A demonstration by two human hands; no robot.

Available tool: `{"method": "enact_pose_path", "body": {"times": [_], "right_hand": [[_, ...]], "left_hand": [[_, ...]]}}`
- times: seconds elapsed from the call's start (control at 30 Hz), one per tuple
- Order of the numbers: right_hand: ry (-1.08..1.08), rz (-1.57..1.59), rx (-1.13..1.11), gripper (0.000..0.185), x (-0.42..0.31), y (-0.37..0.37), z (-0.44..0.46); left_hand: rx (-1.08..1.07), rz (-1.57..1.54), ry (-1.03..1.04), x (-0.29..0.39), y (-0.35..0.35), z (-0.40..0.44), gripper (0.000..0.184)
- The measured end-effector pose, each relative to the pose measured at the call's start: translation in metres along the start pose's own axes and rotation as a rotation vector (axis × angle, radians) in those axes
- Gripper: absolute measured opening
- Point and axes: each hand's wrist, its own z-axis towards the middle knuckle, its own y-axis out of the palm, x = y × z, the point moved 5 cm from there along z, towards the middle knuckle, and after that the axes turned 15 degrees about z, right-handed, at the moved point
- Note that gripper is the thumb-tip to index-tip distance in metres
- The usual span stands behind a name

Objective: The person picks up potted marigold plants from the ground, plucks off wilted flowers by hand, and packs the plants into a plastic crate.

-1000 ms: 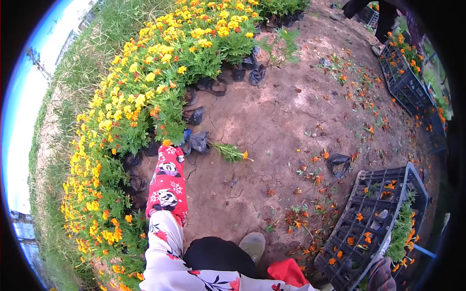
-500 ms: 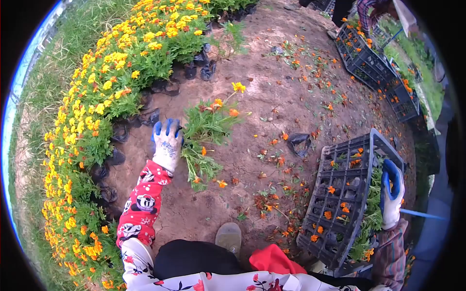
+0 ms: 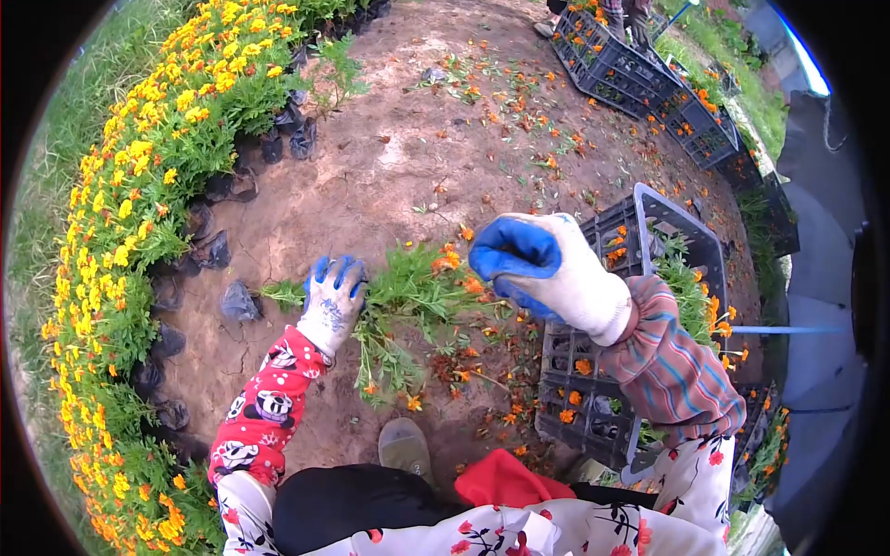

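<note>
My left hand, in a white glove with blue fingers, is low over the soil with its fingers curled down on leafy marigold plants. Their foliage and orange blooms spread to the right of it. On its other side are a green sprig and a small black bag; whether these belong to the same plant is hidden under the hand. My right hand, gloved alike, is raised in front of the crate. Its fingers curl into a ring, and I see nothing inside. Marigold plants fill the crate.
Yellow marigolds in black bags line the left side. Fallen orange petals litter the soil. More dark crates stand at the upper right, beside another person's legs. My shoe is below the plants.
My right hand has left the crate and come leftward, its fingers now curled. A black bag and sprig now show left of my left hand. The view has shifted right.
</note>
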Motion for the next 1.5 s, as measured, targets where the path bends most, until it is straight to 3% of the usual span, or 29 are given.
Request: {"method": "enact_pose_path", "body": {"times": [0.03, 0.1, 0.17, 0.27, 0.37, 0.47, 0.5, 0.6, 0.63, 0.73, 0.8, 0.9, 0.93, 1.0, 1.03, 1.1, 1.13, 1.27, 1.3, 1.37, 1.47, 1.5], "right_hand": [[0.163, 0.121, 0.114, 0.011, 0.0, -0.018, -0.008], [-0.487, -0.518, 0.199, 0.032, 0.008, -0.041, -0.003], [-0.452, -0.51, 0.255, 0.041, 0.023, -0.044, 0.001], [-0.499, -0.599, 0.053, 0.045, 0.024, -0.012, 0.012], [-0.603, -0.767, -0.036, 0.04, 0.048, 0.035, 0.024], [-0.437, -1.0, -0.331, 0.03, 0.068, 0.063, 0.037], [-0.44, -0.996, -0.336, 0.03, 0.071, 0.063, 0.036], [-0.553, -0.385, -0.13, 0.018, 0.065, 0.035, 0.027], [-0.498, -0.234, -0.093, 0.019, 0.067, 0.014, 0.03], [-0.547, -0.421, 0.086, 0.024, 0.069, -0.022, 0.026], [-0.464, -0.753, 0.333, 0.028, 0.083, -0.021, 0.02], [0.16, -0.615, -0.322, 0.045, 0.117, 0.008, 0.018], [0.162, -0.484, -0.322, 0.048, 0.12, 0.02, 0.018], [0.106, -0.182, -0.232, 0.053, 0.111, 0.04, 0.018], [0.253, -0.071, -0.305, 0.05, 0.106, 0.046, 0.019], [0.286, 0.052, -0.374, 0.043, 0.109, 0.063, 0.022], [0.292, 0.23, -0.299, 0.031, 0.116, 0.069, 0.02], [0.382, 0.501, -0.239, 0.02, 0.102, 0.053, -0.002], [0.237, 0.265, -0.261, 0.022, 0.1, 0.042, -0.004], [-0.183, -0.338, -0.015, 0.028, 0.075, 0.033, -0.01], [-0.044, -0.32, -0.094, 0.034, 0.059, 0.047, -0.003], [-0.124, -0.422, -0.046, 0.033, 0.061, 0.056, 0.003]], "left_hand": [[-0.003, 0.004, -0.004, -0.005, 0.004, -0.007, 0.022], [0.055, -0.002, -0.023, -0.01, 0.005, -0.019, 0.021], [0.062, -0.023, -0.033, -0.009, 0.0, -0.019, 0.023], [0.064, -0.032, 0.002, -0.002, -0.007, -0.013, 0.024], [0.089, -0.051, 0.036, 0.005, -0.012, -0.002, 0.022], [0.069, -0.057, 0.072, 0.012, -0.013, 0.005, 0.02], [0.064, -0.056, 0.069, 0.012, -0.012, 0.003, 0.02], [0.004, -0.005, 0.046, 0.005, -0.002, -0.008, 0.027], [0.002, -0.001, 0.041, 0.003, 0.002, -0.016, 0.027], [0.012, 0.04, -0.012, -0.005, 0.007, -0.029, 0.028], [0.024, 0.024, -0.049, -0.007, 0.011, -0.029, 0.024], [0.052, 0.007, -0.17, -0.009, 0.016, -0.025, 0.02], [0.065, 0.011, -0.241, -0.01, 0.016, -0.023, 0.02], [0.079, 0.008, -0.186, -0.005, 0.007, -0.013, 0.021], [0.094, 0.005, -0.13, 0.0, 0.002, -0.008, 0.022], [0.113, -0.016, -0.134, 0.004, 0.001, -0.004, 0.025], [0.1, -0.012, -0.127, 0.005, 0.004, -0.004, 0.026], [0.042, 0.026, -0.138, 0.0, 0.013, -0.014, 0.025], [0.01, 0.037, -0.145, -0.001, 0.013, -0.015, 0.024], [-0.027, 0.073, -0.15, -0.001, 0.011, -0.016, 0.025], [-0.149, 0.151, -0.107, 0.003, 0.012, -0.01, 0.021], [-0.148, 0.147, -0.106, 0.007, 0.009, -0.006, 0.021]]}}
